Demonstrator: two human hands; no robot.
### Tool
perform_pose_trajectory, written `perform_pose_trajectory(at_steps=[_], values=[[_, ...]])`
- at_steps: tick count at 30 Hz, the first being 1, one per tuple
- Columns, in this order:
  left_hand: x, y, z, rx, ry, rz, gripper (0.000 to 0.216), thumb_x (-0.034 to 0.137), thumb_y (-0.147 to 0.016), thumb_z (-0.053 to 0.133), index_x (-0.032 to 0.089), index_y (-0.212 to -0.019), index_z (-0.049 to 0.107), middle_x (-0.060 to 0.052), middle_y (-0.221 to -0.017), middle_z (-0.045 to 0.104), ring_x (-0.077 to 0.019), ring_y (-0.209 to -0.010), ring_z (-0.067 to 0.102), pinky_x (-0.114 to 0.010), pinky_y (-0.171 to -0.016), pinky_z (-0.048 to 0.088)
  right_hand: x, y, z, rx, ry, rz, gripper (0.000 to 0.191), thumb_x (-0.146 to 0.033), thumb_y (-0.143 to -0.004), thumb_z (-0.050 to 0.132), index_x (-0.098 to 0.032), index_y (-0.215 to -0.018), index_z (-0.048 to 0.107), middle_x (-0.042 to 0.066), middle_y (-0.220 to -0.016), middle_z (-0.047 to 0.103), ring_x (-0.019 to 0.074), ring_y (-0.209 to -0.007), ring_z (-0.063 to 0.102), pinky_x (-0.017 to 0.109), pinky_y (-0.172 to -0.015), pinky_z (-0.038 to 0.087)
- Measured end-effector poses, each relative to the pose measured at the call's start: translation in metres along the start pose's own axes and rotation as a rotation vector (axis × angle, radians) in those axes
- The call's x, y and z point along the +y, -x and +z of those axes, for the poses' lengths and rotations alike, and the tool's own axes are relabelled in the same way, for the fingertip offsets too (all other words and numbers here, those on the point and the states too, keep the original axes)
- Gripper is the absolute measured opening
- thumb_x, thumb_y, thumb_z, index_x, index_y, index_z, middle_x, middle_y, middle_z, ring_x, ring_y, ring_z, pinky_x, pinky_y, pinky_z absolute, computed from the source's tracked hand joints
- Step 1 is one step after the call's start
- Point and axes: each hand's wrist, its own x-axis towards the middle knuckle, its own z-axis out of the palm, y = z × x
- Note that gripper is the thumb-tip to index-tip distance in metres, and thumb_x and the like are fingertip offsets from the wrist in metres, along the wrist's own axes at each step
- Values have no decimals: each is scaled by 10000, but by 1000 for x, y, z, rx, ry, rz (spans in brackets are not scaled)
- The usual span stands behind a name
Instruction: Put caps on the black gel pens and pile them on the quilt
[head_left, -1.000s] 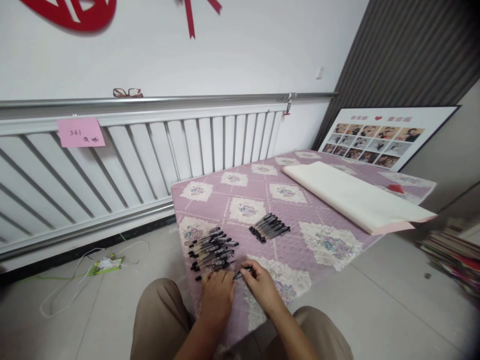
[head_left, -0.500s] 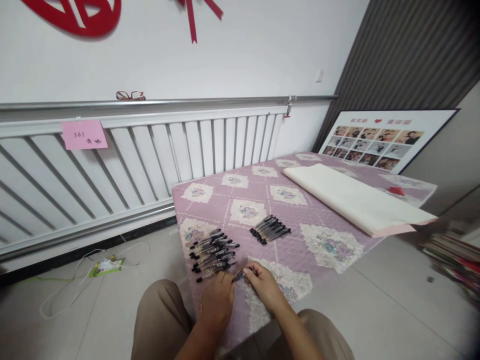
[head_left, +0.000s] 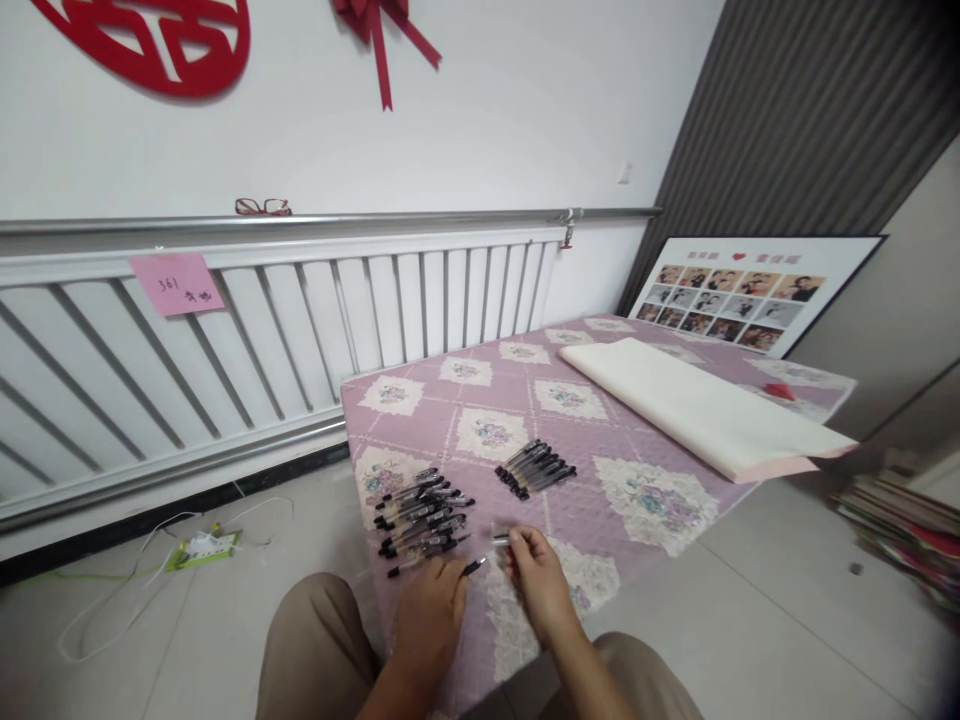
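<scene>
My left hand [head_left: 433, 615] is closed on a black pen part [head_left: 474, 566] whose tip points up and right. My right hand [head_left: 537, 582] pinches the clear pen barrel [head_left: 501, 539], a small gap apart from the black part. Both hands hover over the near corner of the purple quilted cloth [head_left: 637, 440]. Just beyond my left hand lies a loose pile of several black pens [head_left: 420, 512]. A neater bundle of several black pens [head_left: 535, 466] lies farther out, above my right hand.
A cream folded sheet [head_left: 697, 405] lies across the right of the cloth. A white slatted radiator [head_left: 262, 320] with a pink note [head_left: 175, 283] runs behind. A photo board [head_left: 742, 290] leans at the back right. Cables [head_left: 202, 545] lie on the floor left; books [head_left: 900, 510] right.
My hands have drawn apart: the pen held together between them is now split into a black part in my left hand and a clear part in my right. The view tilted slightly.
</scene>
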Motion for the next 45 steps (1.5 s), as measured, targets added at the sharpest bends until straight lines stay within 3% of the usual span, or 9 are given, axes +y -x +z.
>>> perform_pose_trajectory(at_steps=[5, 14, 18, 23, 32, 39, 45], values=[[1, 0, -5, 10, 51, -3, 270, 181, -908, 416, 237, -1045, 641, -39, -942, 649, -183, -878, 602, -295, -821, 467, 6, 2, 7, 10, 296, -251, 192, -371, -734, 609, -209, -830, 644, 58, -842, 688, 230, -801, 624, 354, -758, 488], [-3, 0, -2, 39, 62, 26, 259, 137, -856, 465, 242, -1014, 643, -29, -968, 659, -201, -952, 583, -348, -870, 430, 11, 3, 8, 34, 397, -391, 245, -299, -740, 560, -201, -933, 675, 95, -1010, 690, 239, -964, 627, 378, -897, 474], [-5, 1, 1, 62, 59, 34, 256, 138, -856, 464, 246, -1013, 637, -27, -972, 656, -198, -943, 580, -352, -860, 424, 4, 10, 3, 72, 377, -329, 255, -405, -831, 506, -198, -846, 653, 64, -849, 676, 215, -826, 619, 327, -775, 487], [-6, 3, 5, 133, 53, 63, 223, 133, -853, 487, 244, -983, 630, -20, -942, 649, -195, -926, 580, -350, -858, 418, -3, 16, 1, -108, 463, -300, 368, -482, -885, 431, -216, -649, 529, -2, -630, 553, 173, -639, 537, 262, -603, 422], [-5, 3, 6, 129, 63, 70, 223, 121, -853, 508, 254, -980, 634, -6, -933, 645, -194, -930, 568, -348, -856, 392, -3, 18, 8, -270, 740, -389, 420, -466, -915, 345, -223, -584, 431, 4, -608, 530, 169, -618, 518, 271, -599, 348], [-5, 4, 6, 94, 31, 22, 178, 129, -856, 509, 236, -945, 622, -3, -918, 646, -195, -925, 566, -341, -849, 373, -1, 17, 6, -297, 686, -343, 373, -446, -884, 385, -227, -583, 407, 0, -613, 510, 169, -628, 505, 270, -600, 347], [-2, 3, 2, 52, -34, 19, 192, 140, -880, 487, 250, -959, 623, 3, -922, 647, -189, -923, 559, -336, -852, 360, -10, 19, 3, -363, 578, -282, 258, -395, -844, 450, -214, -674, 520, -2, -663, 534, 170, -664, 508, 273, -636, 371]])
